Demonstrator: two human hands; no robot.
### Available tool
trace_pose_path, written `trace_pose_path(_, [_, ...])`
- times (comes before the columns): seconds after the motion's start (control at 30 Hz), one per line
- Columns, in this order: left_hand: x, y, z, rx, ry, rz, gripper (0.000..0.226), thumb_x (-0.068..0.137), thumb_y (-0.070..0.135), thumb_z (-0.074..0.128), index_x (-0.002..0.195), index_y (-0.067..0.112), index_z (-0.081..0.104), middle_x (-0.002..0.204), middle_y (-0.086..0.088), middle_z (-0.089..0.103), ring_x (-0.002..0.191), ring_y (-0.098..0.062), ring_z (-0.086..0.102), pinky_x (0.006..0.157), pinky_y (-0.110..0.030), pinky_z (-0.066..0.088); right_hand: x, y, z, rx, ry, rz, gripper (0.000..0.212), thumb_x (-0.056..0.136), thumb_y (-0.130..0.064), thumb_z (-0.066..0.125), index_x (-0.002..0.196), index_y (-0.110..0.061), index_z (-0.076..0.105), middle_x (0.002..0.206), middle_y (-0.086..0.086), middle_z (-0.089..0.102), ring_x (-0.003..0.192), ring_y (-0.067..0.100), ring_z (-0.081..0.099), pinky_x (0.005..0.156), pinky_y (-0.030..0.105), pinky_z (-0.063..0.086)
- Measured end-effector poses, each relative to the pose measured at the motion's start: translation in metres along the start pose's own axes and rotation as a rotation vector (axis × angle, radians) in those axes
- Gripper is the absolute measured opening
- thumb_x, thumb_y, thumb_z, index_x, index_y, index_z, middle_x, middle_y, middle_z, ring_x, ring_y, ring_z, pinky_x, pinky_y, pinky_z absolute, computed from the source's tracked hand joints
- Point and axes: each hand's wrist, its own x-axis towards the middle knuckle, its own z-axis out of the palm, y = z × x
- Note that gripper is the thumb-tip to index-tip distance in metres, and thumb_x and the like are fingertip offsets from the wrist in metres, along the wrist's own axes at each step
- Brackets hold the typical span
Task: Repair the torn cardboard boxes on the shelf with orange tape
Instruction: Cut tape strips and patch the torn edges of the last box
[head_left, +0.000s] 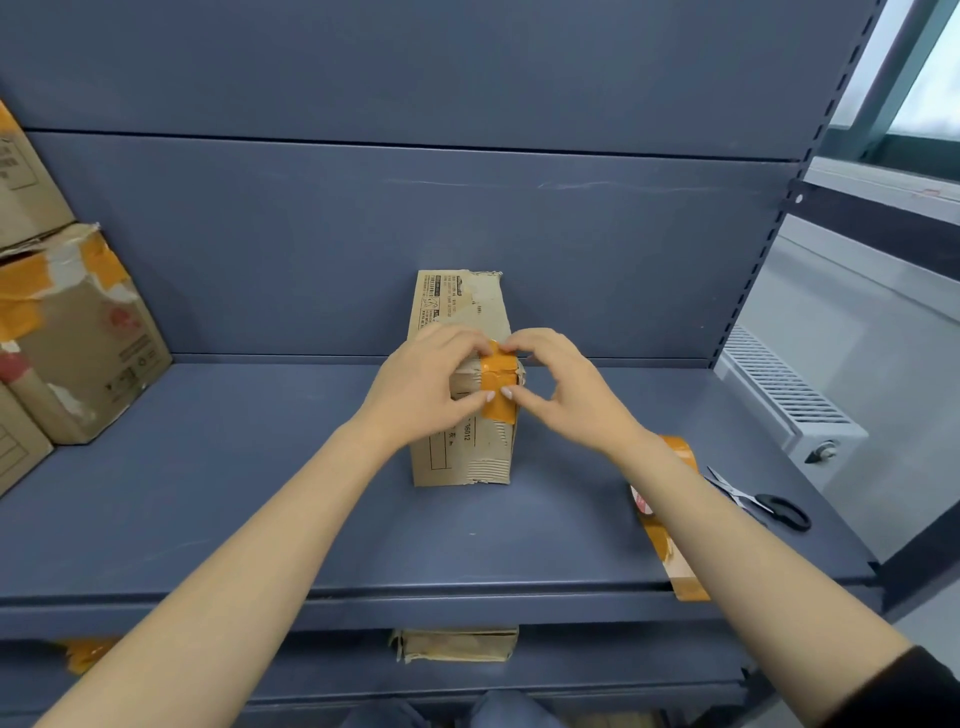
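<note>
where the view starts at the bottom edge, i see a worn cardboard box (457, 644) lying on the lower shelf, with a bit of orange tape off to its left down there. above that runs the blue shelf (260, 509), and both forearms reach out over it. to the right, partly hidden under the right forearm, sits the roll of orange tape (667, 540) with a loose tail trailing toward the front lip, and just beyond it lie black-handled scissors (763, 501). in the middle of the shelf stands the torn box (462, 447), upright, its near face ragged at the bottom edge. a strip of orange tape (500, 384) is folded over its top front corner. my left hand (421, 384) has its fingers curled onto the box top and its thumb pressing the strip's lower part; my right hand (563, 389) mirrors it, forefinger on the strip's top, thumb at its lower edge, other fingers loosely curled. at far left, stacked boxes (78, 332) already carry orange patches. behind everything is the blue back panel (467, 234).
</note>
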Motion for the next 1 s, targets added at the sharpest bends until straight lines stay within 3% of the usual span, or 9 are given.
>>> trace_pose_path(0.13, [0.0, -0.001, 0.002, 0.078, -0.001, 0.005, 0.049, 0.079, 0.041, 0.071, 0.121, 0.018, 0.059, 0.121, 0.004, 0.061, 0.113, -0.018, 0.054, 0.089, -0.034, 0.045, 0.005, 0.001, -0.005, -0.051, -0.072, -0.026, 0.045, 0.088, -0.018, 0.07, 0.13, -0.015, 0.055, 0.13, -0.006, 0.051, 0.122, 0.007, 0.042, 0.103, 0.011, 0.031])
trace_pose_path(0.5, [0.006, 0.005, 0.003, 0.316, -0.161, 0.012, 0.096, 0.067, 0.052, 0.079, 0.146, 0.019, 0.035, 0.147, 0.003, 0.04, 0.134, -0.017, 0.036, 0.106, -0.034, 0.032, -0.009, 0.001, 0.008, -0.17, -0.134, 0.027, 0.096, 0.073, -0.021, 0.084, 0.149, -0.015, 0.027, 0.154, 0.001, 0.028, 0.141, 0.019, 0.028, 0.116, 0.037, 0.031])
trace_pose_path(0.57, [0.005, 0.004, 0.003, 0.312, -0.186, -0.007, 0.1, 0.065, 0.054, 0.08, 0.147, 0.02, 0.033, 0.148, 0.004, 0.039, 0.135, -0.016, 0.034, 0.108, -0.034, 0.031, -0.01, -0.001, 0.008, -0.176, -0.145, 0.041, 0.102, 0.071, -0.026, 0.086, 0.151, -0.016, 0.023, 0.156, 0.001, 0.025, 0.142, 0.018, 0.025, 0.117, 0.035, 0.028])
trace_pose_path(0.63, [0.003, 0.002, 0.002, 0.234, -0.137, -0.023, 0.094, 0.068, 0.059, 0.075, 0.144, 0.02, 0.038, 0.145, 0.005, 0.044, 0.133, -0.016, 0.038, 0.106, -0.036, 0.034, -0.009, -0.005, 0.005, -0.102, -0.134, 0.057, 0.094, 0.076, -0.034, 0.081, 0.151, -0.018, 0.025, 0.155, -0.002, 0.027, 0.141, 0.011, 0.023, 0.115, 0.022, 0.023])
trace_pose_path(0.7, [0.001, 0.0, 0.0, 0.15, -0.039, -0.001, 0.078, 0.074, 0.063, 0.065, 0.138, 0.022, 0.046, 0.137, 0.006, 0.052, 0.127, -0.015, 0.045, 0.099, -0.034, 0.04, -0.008, -0.01, 0.003, -0.041, -0.062, 0.029, 0.074, 0.084, -0.035, 0.074, 0.146, -0.018, 0.037, 0.149, -0.004, 0.037, 0.136, 0.005, 0.028, 0.111, 0.011, 0.021])
trace_pose_path(0.83, [-0.006, -0.001, 0.006, -0.029, 0.186, 0.026, 0.032, 0.087, 0.043, 0.062, 0.114, 0.025, 0.067, 0.117, 0.013, 0.066, 0.109, -0.009, 0.059, 0.086, -0.029, 0.05, -0.002, -0.011, 0.004, -0.069, 0.125, -0.12, 0.033, 0.092, -0.032, 0.063, 0.118, -0.012, 0.065, 0.126, -0.001, 0.061, 0.121, 0.011, 0.05, 0.105, 0.021, 0.037])
trace_pose_path(1.0, [-0.006, -0.001, 0.019, -0.08, 0.364, 0.052, 0.017, 0.087, 0.031, 0.066, 0.093, 0.02, 0.077, 0.101, 0.01, 0.074, 0.097, -0.007, 0.066, 0.08, -0.028, 0.053, 0.0, -0.004, 0.012, 0.011, 0.199, -0.088, 0.024, 0.091, -0.032, 0.06, 0.103, -0.014, 0.07, 0.113, -0.005, 0.066, 0.112, 0.01, 0.057, 0.099, 0.037, 0.046])
